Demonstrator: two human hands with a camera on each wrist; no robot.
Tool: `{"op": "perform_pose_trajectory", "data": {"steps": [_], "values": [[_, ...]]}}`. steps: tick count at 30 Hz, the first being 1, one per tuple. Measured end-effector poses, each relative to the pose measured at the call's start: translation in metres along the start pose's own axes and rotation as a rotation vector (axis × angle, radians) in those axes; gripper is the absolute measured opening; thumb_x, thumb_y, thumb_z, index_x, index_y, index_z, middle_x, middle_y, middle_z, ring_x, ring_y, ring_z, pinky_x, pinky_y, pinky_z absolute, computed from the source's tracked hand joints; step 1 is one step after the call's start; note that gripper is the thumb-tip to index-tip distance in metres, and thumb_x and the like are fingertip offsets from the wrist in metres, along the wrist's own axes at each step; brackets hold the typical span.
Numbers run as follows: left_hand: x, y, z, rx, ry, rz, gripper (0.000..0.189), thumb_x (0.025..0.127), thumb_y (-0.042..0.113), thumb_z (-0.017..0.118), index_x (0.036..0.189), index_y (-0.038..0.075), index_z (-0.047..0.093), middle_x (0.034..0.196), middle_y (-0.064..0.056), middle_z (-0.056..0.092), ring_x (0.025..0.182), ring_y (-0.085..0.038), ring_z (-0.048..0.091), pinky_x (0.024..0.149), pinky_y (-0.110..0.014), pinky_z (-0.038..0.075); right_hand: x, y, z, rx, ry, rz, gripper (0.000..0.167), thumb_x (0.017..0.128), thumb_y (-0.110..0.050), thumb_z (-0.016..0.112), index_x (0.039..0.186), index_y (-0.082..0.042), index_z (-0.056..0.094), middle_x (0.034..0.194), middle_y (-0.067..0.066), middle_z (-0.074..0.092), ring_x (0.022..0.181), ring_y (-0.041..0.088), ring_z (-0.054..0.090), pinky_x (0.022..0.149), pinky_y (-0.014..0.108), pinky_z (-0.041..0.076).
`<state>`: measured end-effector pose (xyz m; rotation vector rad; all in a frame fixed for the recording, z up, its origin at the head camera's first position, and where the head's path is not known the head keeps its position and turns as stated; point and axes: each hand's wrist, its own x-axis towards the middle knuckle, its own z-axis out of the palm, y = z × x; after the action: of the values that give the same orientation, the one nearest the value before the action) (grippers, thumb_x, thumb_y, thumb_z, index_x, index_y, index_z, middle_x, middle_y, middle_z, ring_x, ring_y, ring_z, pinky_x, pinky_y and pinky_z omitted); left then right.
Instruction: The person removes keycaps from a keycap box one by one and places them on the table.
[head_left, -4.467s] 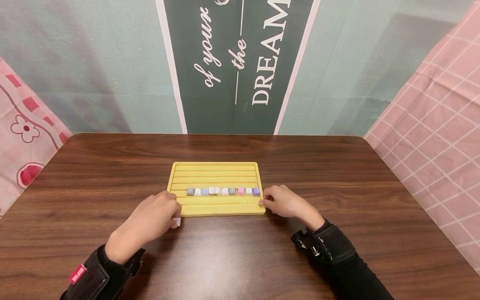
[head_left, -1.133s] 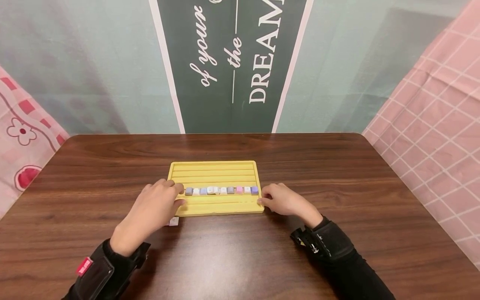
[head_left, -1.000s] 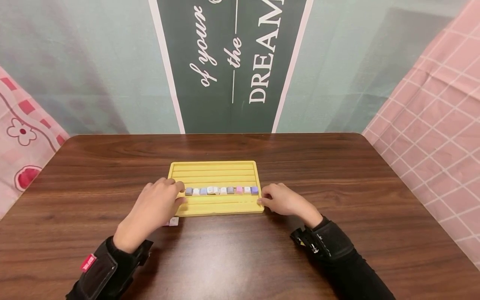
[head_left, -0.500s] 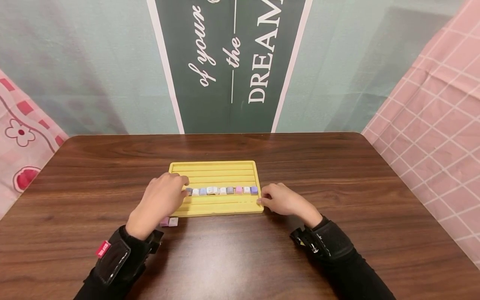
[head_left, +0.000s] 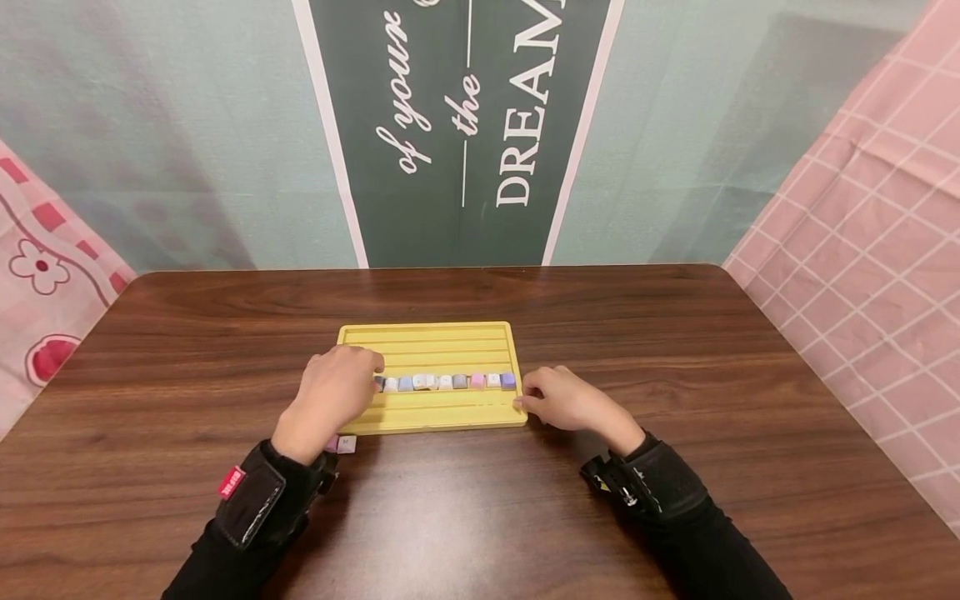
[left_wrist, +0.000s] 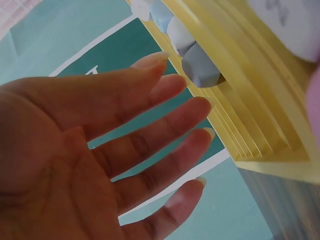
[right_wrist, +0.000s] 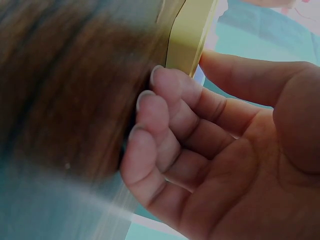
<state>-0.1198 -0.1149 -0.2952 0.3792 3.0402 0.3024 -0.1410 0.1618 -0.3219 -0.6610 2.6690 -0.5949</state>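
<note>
A yellow grooved tray (head_left: 442,413) lies on the table with a single row of keycaps in one groove, white, blue, grey, pink and purple. Over the tray's left end my left hand (head_left: 335,392) holds nothing, fingers extended. Its thumb and index tips are right at the grey keycap (left_wrist: 201,66) that ends the row. At the tray's front right corner my right hand (head_left: 562,400) pinches the rim, thumb on top and curled fingers at the outer side. The purple keycap (head_left: 507,381) sits at the row's right end.
A white keycap (head_left: 347,444) and a pink-purple keycap (head_left: 331,444), partly behind the left wrist, lie on the table before the tray's left front corner. The brown wooden table (head_left: 480,517) ends at a printed cloth backdrop (head_left: 465,233).
My left hand has let go of a white keycap near the table, moved up over the tray's left end, then right to the grey keycap. The right hand stays at the tray corner.
</note>
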Motion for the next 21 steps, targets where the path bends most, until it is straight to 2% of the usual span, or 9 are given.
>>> {"op": "perform_pose_trajectory", "data": {"steps": [7, 21], "values": [[0.002, 0.003, 0.003, 0.029, -0.013, -0.010, 0.010, 0.081, 0.006, 0.066, 0.090, 0.008, 0.069, 0.087, -0.010, 0.065, 0.074, -0.026, 0.059, 0.057, -0.040, 0.042, 0.000, 0.001, 0.001, 0.010, 0.000, -0.002, 0.026, 0.089, -0.016, 0.060, 0.064, -0.011, 0.053, 0.056, -0.003, 0.042, 0.050, 0.010, 0.041, 0.049, 0.025, 0.034], [0.006, -0.003, 0.011, 0.049, 0.073, 0.006, 0.007, 0.076, 0.001, 0.067, 0.080, 0.007, 0.069, 0.076, -0.009, 0.064, 0.065, -0.023, 0.058, 0.055, -0.040, 0.045, 0.000, -0.001, 0.001, 0.009, -0.002, 0.012, 0.025, 0.089, -0.016, 0.060, 0.065, -0.010, 0.054, 0.056, -0.002, 0.043, 0.050, 0.011, 0.042, 0.049, 0.024, 0.034]]}}
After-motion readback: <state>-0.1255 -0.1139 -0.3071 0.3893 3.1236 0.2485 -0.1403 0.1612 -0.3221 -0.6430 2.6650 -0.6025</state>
